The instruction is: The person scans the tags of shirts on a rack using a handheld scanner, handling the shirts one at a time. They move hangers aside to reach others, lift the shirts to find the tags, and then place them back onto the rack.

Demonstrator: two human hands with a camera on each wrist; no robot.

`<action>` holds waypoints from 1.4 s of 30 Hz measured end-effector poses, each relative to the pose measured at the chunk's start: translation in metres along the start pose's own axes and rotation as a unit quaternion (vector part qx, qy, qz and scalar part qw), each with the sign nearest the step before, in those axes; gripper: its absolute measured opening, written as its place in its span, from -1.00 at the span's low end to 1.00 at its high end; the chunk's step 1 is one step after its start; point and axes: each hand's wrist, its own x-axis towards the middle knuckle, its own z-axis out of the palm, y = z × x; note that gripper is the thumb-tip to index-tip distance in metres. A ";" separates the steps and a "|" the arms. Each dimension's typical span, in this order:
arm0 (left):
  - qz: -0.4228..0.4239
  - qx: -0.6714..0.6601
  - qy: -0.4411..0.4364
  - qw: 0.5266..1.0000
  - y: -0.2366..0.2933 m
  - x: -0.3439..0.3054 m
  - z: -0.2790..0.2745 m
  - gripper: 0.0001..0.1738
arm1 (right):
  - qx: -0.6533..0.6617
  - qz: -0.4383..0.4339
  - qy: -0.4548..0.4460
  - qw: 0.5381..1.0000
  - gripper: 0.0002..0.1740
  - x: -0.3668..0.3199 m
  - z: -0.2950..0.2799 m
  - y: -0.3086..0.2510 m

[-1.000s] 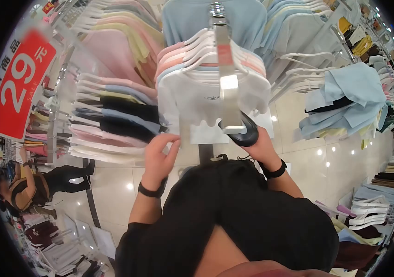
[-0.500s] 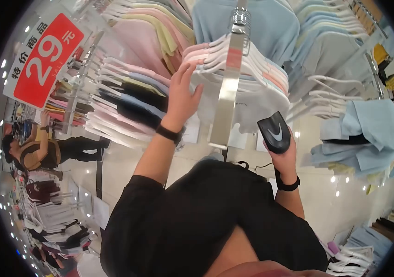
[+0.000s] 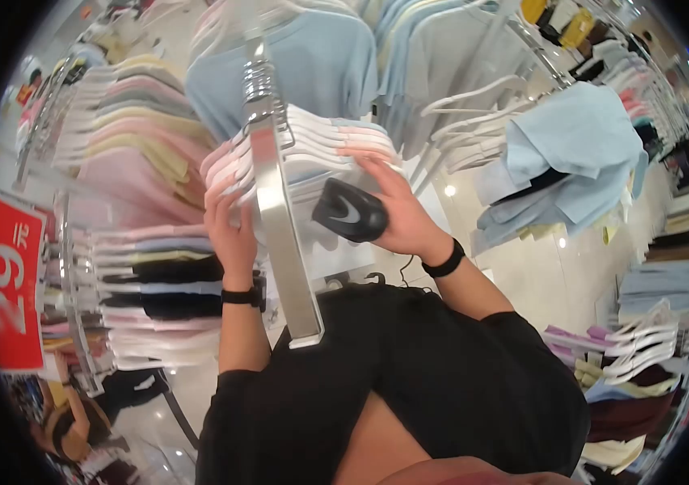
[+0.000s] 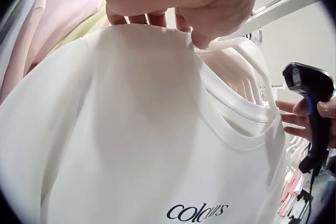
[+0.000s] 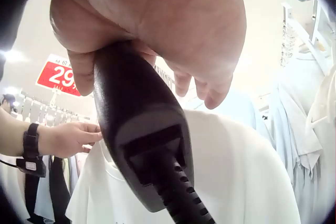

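Note:
My left hand (image 3: 233, 238) is at one shoulder of a white T-shirt (image 4: 142, 119), with "colours" lettering on its chest. Its fingers reach over the shoulder and the thumb sits near the collar, pinching the cloth. A black corded barcode scanner (image 3: 351, 212) is held in my right hand (image 3: 410, 217), between thumb and palm. Several fingers of that hand extend to the opposite shoulder of the hanging shirts. In the right wrist view the scanner's butt and its cable (image 5: 181, 192) hang in front of the white cloth. White hangers (image 3: 312, 141) with pink and pale shirts line up behind.
A shiny metal rail arm (image 3: 284, 242) juts out between my hands. Folded light-blue garments (image 3: 579, 137) hang over hangers on the right. Racks of shirts (image 3: 158, 267) and a red price sign (image 3: 14, 283) stand left. A person (image 3: 77, 420) is at lower left.
My left hand went up to the shirts' shoulder. My right hand, with the scanner, moved up and inward, its fingers now at the other shoulder. The head view shifted, first one way, then back.

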 end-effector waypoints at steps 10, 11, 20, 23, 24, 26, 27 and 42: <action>-0.137 -0.083 -0.010 0.987 -0.004 -0.020 -0.008 -0.82 | -0.091 -0.011 -0.008 0.996 -0.49 0.020 0.006 -0.007; -0.135 -0.083 -0.007 0.987 -0.007 -0.022 -0.008 -0.82 | -0.089 -0.018 -0.005 0.996 -0.50 0.023 0.007 -0.007; -0.193 -0.098 0.089 0.972 -0.031 -0.037 -0.014 -0.80 | -0.062 -0.006 -0.006 0.998 -0.47 0.021 0.015 -0.006; -0.187 -0.057 0.113 0.974 -0.028 -0.039 -0.025 -0.80 | -0.065 -0.004 -0.013 0.998 -0.46 0.021 0.017 -0.013; -0.197 -0.046 0.118 0.972 -0.023 -0.038 -0.028 -0.80 | -0.061 -0.005 -0.015 0.998 -0.45 0.021 0.020 -0.014; -0.225 -0.059 0.146 0.962 -0.025 -0.041 -0.030 -0.81 | -0.054 0.001 -0.017 0.998 -0.44 0.021 0.022 -0.018; -0.261 -0.080 0.151 0.950 -0.026 -0.043 -0.029 -0.79 | -0.040 0.006 -0.022 0.999 -0.44 0.021 0.023 -0.019; -0.477 -0.591 0.167 0.629 -0.055 -0.083 -0.019 -0.67 | -0.052 0.014 0.010 0.999 -0.46 0.023 0.023 -0.029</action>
